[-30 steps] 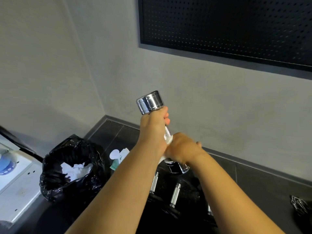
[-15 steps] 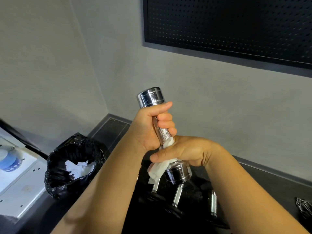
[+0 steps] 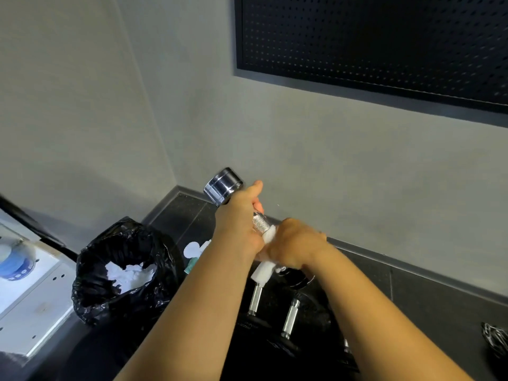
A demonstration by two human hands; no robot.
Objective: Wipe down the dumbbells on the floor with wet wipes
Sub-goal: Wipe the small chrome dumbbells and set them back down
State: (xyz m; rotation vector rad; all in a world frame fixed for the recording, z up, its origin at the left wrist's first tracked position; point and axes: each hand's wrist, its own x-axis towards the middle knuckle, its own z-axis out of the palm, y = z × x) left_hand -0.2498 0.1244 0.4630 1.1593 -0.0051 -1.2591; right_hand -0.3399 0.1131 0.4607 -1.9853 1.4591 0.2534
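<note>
Chrome dumbbell point(image 3: 223, 189) is held off the floor and tilted. Its upper head points toward the wall corner and its lower head is largely hidden behind the right hand point(image 3: 294, 243).

Head view, hands: the left hand point(image 3: 237, 218) grips the knurled handle directly below the upper head. Its fingers are curled round the bar and the thumb lies straight toward the head. The right hand sits just below it on the same handle, with its fingers clamped round a white wet wipe point(image 3: 264, 270) wrapped on the bar. A tail of the wipe hangs beneath the fist. Whether the two hands touch cannot be told.

Head view, floor: further dumbbells point(image 3: 291, 316) with chrome handles and black plates lie on the dark tiled floor point(image 3: 439, 292), beneath the forearms. An open black bin bag point(image 3: 110, 270) stands left of them and holds crumpled white used wipes point(image 3: 129, 274). A wipes packet point(image 3: 193, 253) shows between the bag and the left forearm, partly hidden.

Head view, surroundings: a white board point(image 3: 41, 292) at the left edge carries a blue tub point(image 3: 15, 264), which is blurred. A black perforated panel point(image 3: 384, 37) hangs on the grey wall. A dark object point(image 3: 494, 339) at the right edge cannot be identified.
</note>
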